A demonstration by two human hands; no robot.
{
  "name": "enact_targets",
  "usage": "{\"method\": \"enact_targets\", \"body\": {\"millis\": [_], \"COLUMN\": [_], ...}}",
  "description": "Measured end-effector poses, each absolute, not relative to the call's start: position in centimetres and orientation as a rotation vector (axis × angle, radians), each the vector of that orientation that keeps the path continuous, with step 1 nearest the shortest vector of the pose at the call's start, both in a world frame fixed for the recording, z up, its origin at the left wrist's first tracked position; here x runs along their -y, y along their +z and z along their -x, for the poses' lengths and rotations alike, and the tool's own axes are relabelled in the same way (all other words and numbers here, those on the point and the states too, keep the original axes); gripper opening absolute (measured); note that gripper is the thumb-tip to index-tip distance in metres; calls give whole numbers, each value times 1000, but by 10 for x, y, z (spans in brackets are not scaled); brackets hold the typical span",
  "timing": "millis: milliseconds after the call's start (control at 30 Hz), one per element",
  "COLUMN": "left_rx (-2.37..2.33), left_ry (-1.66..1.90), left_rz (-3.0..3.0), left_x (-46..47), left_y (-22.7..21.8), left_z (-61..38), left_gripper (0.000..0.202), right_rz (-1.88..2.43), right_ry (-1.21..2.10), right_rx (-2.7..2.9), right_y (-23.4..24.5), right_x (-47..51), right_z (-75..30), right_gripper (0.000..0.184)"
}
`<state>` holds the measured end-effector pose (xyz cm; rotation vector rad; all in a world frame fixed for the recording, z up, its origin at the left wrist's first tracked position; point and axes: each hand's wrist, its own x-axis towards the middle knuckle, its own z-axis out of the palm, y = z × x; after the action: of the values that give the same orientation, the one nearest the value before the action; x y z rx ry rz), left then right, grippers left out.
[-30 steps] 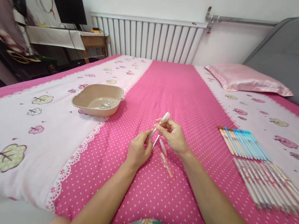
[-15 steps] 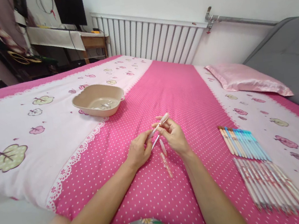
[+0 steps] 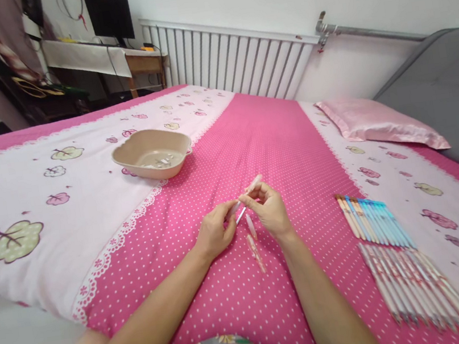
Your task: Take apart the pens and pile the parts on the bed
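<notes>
Between both hands, above the bed, slants a pale pink pen barrel [image 3: 254,183]. My left hand [image 3: 214,229] is closed around its lower end, fingers pinched together. The fingertips of my right hand [image 3: 267,209] are closed on its upper part. A thin white stick like a pen refill [image 3: 241,215] shows just under the barrel between the hands; which fingers hold it I cannot tell. Below the hands, a short pointed pen grip piece [image 3: 251,226] and a clear pen cap with red print [image 3: 256,254] lie on the pink dotted bedspread [image 3: 219,306].
A beige basin [image 3: 155,168] with small pale pieces inside stands on the bed ahead to the left. To my right lie a row of blue and peach pens [image 3: 375,222] and a row of pinkish pens [image 3: 419,284]. A pink pillow [image 3: 377,121] rests farther back.
My right hand has shifted slightly and its fingers have curled in, its fingertips now nearer my left hand along the pen barrel. Less of the white stick shows.
</notes>
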<state>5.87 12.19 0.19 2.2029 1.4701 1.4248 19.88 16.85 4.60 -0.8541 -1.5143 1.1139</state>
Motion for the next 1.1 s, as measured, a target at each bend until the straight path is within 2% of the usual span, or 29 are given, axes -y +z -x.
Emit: {"method": "enact_targets", "body": {"millis": [300, 467, 567, 1100], "left_rx": [-1454, -1495, -1505, -1467], "left_ry": [1425, 1453, 1446, 1449], "left_rz": [-2188, -2116, -2112, -2160], "left_x": [-121, -122, -122, -121], "left_y": [4, 6, 7, 4], "left_z": [-59, -60, -60, -59], "left_gripper": [31, 29, 28, 31], "right_rz": [891, 765, 711, 829], "right_ry": [1072, 1282, 1373, 1216], "right_rx": [1507, 1473, 1460, 1445], "right_y": [47, 51, 53, 46], "right_x": [-166, -163, -162, -167], "right_z": [-196, -197, -197, -196], "right_gripper": [27, 47, 52, 32]}}
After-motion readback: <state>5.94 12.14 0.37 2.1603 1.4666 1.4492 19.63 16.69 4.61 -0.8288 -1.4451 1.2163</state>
